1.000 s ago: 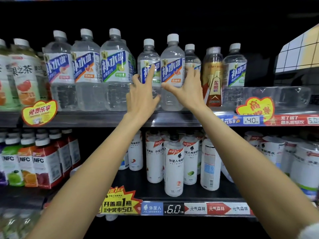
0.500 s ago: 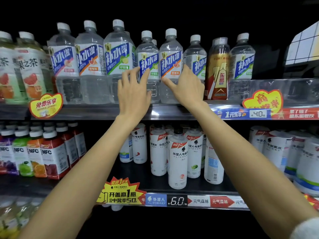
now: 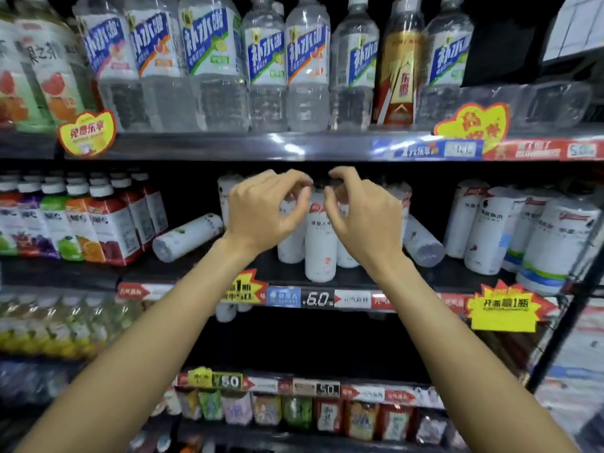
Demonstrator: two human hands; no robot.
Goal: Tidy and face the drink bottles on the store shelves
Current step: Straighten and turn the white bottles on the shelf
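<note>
On the middle shelf a group of white bottles stands, with one front white bottle (image 3: 320,243) nearest the shelf edge. My left hand (image 3: 266,209) and my right hand (image 3: 362,217) hover side by side in front of its top, fingers loosely curled, fingertips close to its dark cap. Neither hand visibly holds anything. Two white bottles lie on their sides: one to the left (image 3: 186,237), one to the right (image 3: 423,241). On the upper shelf the clear blue-label water bottles (image 3: 307,63) stand in a row facing forward, with a gold-and-red bottle (image 3: 398,70) among them.
Juice bottles (image 3: 111,223) with white caps fill the middle shelf's left. Larger white bottles (image 3: 552,237) stand at its right. Price strips and yellow promo tags (image 3: 503,310) hang on the shelf edges. Lower shelves hold more drinks. A black upright post (image 3: 568,318) runs down the right.
Both hands have left the water bottles on the upper shelf and dropped to the middle shelf's white bottles. My view has tilted downward.
</note>
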